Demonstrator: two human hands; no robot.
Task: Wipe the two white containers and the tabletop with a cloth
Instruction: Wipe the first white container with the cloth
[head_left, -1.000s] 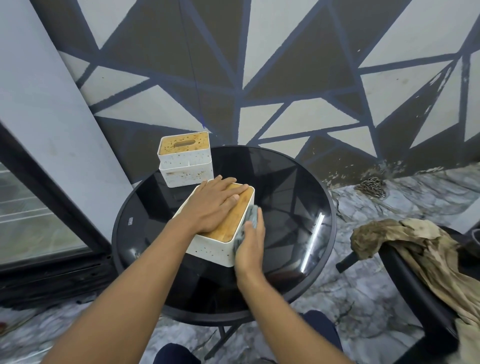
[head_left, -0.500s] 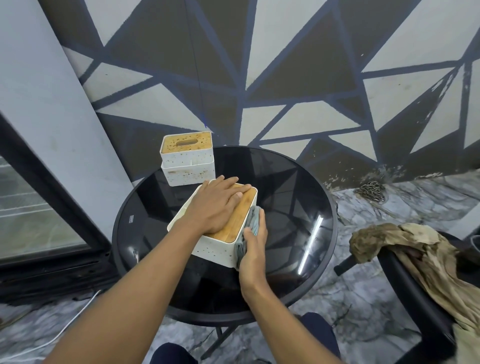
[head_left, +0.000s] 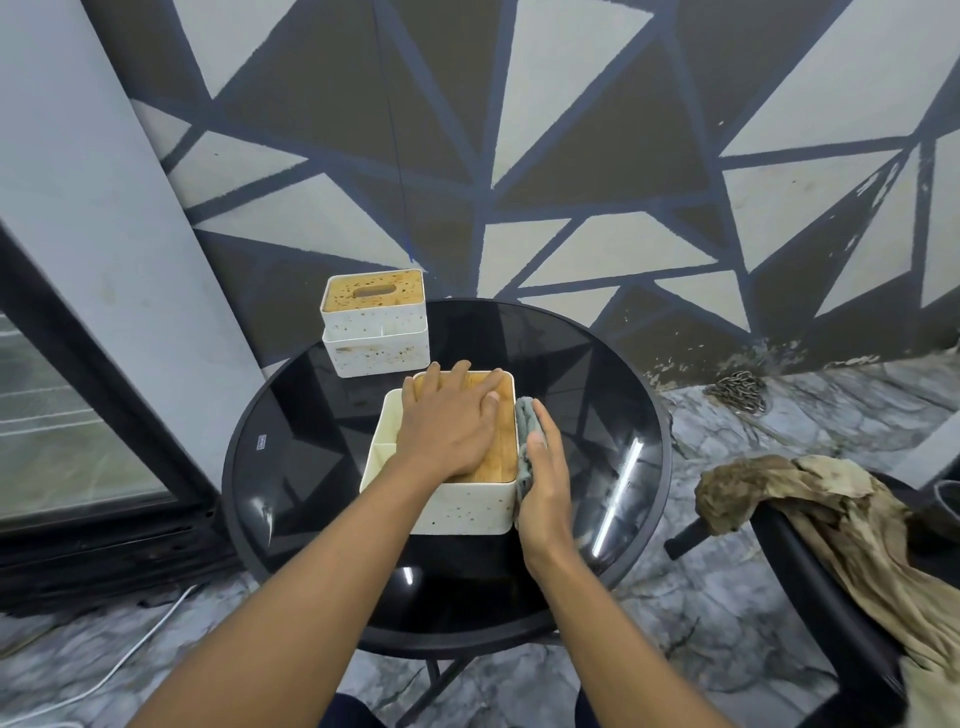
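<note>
A single head-worn wide-angle camera is looking forward and steeply down from just above the near edge of a round black table, close enough that both forearms are entering from the bottom. It is facing a far patterned wall, bending straight lines outward. No second view is overlapping it.

Home patio: glass table, marble floor (painted wall).

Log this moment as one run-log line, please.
stage: wiping near container right side | left hand: flat on wooden lid | right hand: pressing cloth to side | far container: still speckled
</note>
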